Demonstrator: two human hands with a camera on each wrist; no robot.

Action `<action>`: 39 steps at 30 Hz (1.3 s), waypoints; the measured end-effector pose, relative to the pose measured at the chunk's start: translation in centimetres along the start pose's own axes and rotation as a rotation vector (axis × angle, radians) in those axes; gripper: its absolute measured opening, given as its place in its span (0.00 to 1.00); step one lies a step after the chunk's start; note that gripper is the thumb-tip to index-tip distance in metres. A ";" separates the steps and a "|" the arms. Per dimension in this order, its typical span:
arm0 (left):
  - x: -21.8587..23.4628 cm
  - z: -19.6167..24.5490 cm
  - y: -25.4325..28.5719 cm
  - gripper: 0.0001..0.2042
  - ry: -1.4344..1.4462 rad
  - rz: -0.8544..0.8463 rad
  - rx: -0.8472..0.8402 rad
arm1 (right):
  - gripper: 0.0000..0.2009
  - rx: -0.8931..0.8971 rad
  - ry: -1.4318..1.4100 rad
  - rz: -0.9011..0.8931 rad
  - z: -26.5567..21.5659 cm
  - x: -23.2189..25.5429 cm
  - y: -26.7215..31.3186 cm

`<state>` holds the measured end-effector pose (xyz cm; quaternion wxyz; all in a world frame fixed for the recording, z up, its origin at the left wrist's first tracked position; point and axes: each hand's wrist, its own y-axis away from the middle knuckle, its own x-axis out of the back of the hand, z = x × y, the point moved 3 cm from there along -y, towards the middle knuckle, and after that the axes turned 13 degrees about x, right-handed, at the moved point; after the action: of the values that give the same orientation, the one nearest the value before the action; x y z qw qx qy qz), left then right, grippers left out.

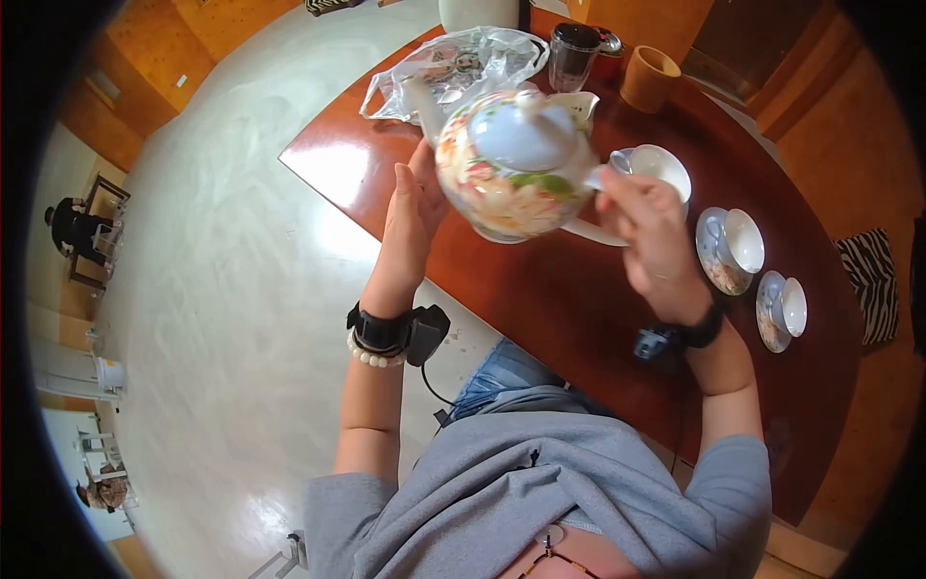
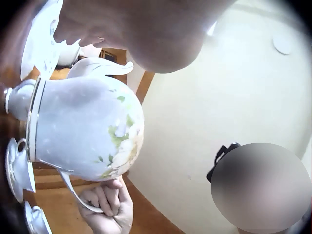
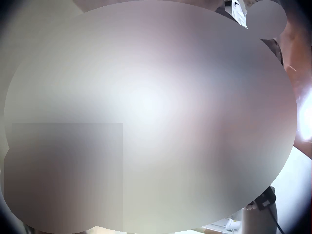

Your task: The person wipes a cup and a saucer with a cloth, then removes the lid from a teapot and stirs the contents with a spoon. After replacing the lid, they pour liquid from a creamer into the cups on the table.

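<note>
A white teapot (image 1: 511, 174) with painted flowers and a domed top is held up over the table, its spout to the left. My right hand (image 1: 651, 227) grips its handle, fingers curled through the loop in the left wrist view. My left hand (image 1: 415, 207) is beside the spout, thumb raised and fingers partly hidden behind the pot. From the left wrist, gold lines ring the pot's lower end. Right of it stand a white bowl-like cup (image 1: 666, 169), a cup (image 1: 743, 241) on a flowered saucer and a smaller-looking cup (image 1: 794, 307) on another. Blur covers most of the right wrist view.
On the reddish-brown table (image 1: 550, 289), a clear plastic bag (image 1: 497, 53) lies at the back left. Behind the pot are a black-lidded jar (image 1: 574, 58) and a wooden cup (image 1: 648, 79). Zebra-striped fabric (image 1: 868, 285) shows at the right.
</note>
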<state>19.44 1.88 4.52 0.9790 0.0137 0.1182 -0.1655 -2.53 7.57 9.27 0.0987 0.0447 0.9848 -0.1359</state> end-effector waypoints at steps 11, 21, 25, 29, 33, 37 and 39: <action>4.2 -4.7 -1.3 0.45 0.243 0.149 0.008 | 0.17 -0.116 -0.062 -0.178 6.0 -3.2 -1.4; 2.9 -4.2 -1.3 0.27 0.229 0.108 -0.025 | 0.17 -0.184 -0.076 -0.226 6.0 -3.0 -0.6; 2.8 -4.6 -1.4 0.27 0.296 0.084 0.000 | 0.19 -0.146 0.075 -0.346 5.8 -2.8 -1.3; 2.6 -4.4 -1.3 0.27 0.280 0.075 -0.001 | 0.18 0.094 0.827 -0.486 1.2 -2.0 -4.0; 2.9 -4.3 -1.3 0.28 0.224 0.053 0.012 | 0.18 0.450 0.821 -0.496 -2.3 -4.3 -6.5; 2.9 -4.1 -1.0 0.29 0.226 0.045 0.057 | 0.18 0.557 0.970 -0.668 -0.9 -7.7 -8.3; 3.0 -4.4 -0.9 0.30 0.166 0.093 0.080 | 0.17 0.520 0.885 -0.731 1.1 -8.5 -9.4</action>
<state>20.85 0.33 -0.49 0.9711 0.0719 0.1916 -0.1227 4.95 -2.30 12.39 -0.3852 -0.2201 0.8187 -0.3646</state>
